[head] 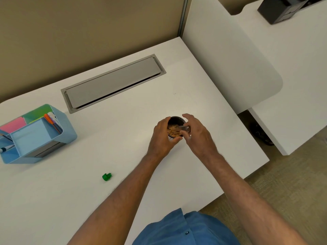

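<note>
A small round black container point(176, 119) stands on the white desk point(123, 138) near its middle, holding several tan, shaving-like bits point(173, 131). My left hand point(161, 137) grips the container from its left side. My right hand point(196, 133) holds a small clear object point(185, 128) tilted over the container's mouth; what that object is I cannot make out. A small green cap-like piece point(106, 176) lies alone on the desk, well to the front left of both hands.
A light blue desk organiser point(67, 128) with coloured note pads and pens sits at the left edge. A grey cable hatch point(113, 82) is set into the desk behind. A beige partition rises at the back, and a second white desk point(283, 68) stands to the right.
</note>
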### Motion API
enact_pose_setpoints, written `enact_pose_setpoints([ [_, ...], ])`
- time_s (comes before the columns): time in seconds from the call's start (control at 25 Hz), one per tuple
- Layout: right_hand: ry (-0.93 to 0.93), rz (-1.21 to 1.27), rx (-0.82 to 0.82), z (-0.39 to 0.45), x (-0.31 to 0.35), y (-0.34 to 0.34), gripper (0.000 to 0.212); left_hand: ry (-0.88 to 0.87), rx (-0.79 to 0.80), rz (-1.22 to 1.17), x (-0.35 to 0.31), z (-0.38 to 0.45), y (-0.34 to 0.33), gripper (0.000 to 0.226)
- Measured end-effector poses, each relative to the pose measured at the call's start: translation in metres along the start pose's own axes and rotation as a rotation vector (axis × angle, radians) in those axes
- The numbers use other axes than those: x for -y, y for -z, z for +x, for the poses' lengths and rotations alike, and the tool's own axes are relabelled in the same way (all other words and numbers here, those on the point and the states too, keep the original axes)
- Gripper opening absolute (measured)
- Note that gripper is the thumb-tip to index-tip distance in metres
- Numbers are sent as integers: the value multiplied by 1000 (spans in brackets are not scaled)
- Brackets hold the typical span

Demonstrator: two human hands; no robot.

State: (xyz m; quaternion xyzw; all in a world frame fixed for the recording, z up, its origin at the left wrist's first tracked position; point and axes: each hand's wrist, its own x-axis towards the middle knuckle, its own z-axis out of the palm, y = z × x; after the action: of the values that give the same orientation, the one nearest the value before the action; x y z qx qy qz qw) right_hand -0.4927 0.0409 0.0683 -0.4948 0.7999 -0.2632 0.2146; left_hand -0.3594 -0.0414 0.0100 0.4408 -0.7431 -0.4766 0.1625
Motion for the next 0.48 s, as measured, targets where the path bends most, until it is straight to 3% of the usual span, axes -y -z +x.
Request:
enact_pose_setpoints([
  [0.2,14,-10,-15,3,1,-1,56,-15,-11,-4,-3,-1,0,77],
  [0.48,11,-64,-24,3,-3,-5,38,-37,-19,-6,-5,-3,3,74],
])
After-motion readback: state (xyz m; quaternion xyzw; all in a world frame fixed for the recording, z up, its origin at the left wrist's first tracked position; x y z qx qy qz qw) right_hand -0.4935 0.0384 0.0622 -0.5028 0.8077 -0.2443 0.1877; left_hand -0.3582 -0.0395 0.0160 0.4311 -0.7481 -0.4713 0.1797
